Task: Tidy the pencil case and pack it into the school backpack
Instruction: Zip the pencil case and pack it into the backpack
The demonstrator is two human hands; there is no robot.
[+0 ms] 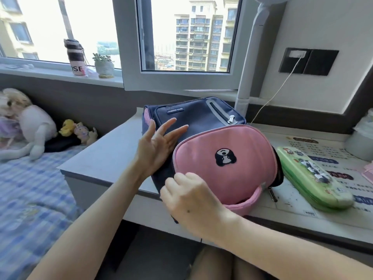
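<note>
A navy and pink school backpack (226,170) lies on the grey desk (105,156), its pink flap with a dog patch facing up. A zip pull hangs at its right edge. My left hand (159,145) hovers open over the navy side, fingers spread, palm toward the bag. My right hand (188,196) is curled at the bag's lower left edge, fingers closed on the fabric near the zip. A green hard pencil case (314,178), zipped shut, lies on the desk right of the backpack, apart from both hands.
A printed sheet (323,158) covers the desk under the pencil case. A pale container (361,142) stands at the far right. An open window sash (181,77) juts inward behind the bag. A white cable (268,102) hangs from the wall socket. A bed with plush toys (26,126) lies left.
</note>
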